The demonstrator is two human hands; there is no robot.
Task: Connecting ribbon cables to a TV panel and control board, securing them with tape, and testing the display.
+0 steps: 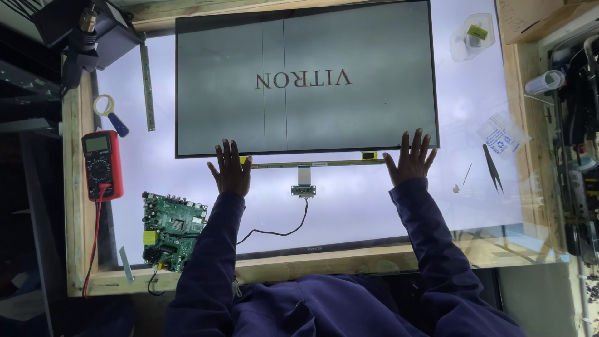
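Multimeter (102, 164): red, well left of the display panel, near the left rim of the lit counter (349, 206), its red lead trailing down.
Magnifier (110, 114): just above the multimeter, left of the panel.
Circuit board (171, 231): green, below the panel's lower left corner, a black wire running from it to a small connector board (303, 190) under the panel's lower edge.
Left hand (231, 168): grip flat and spread, fingertips resting on the panel's lower edge, closed around nothing.
Display panel (306, 78): lies flat on the counter, glowing grey with a logo, a thin source strip (312, 163) and ribbon hanging off its lower edge.
Right hand (410, 159): grip likewise open and flat, fingers on the panel's lower right corner, clasping nothing.
Tweezers (493, 167): dark, right of the panel, near clear plastic bags (502, 134).
Progress: by the look of it, the panel is already wired and lit; both hands only steady or nudge it, and it is not lifted.
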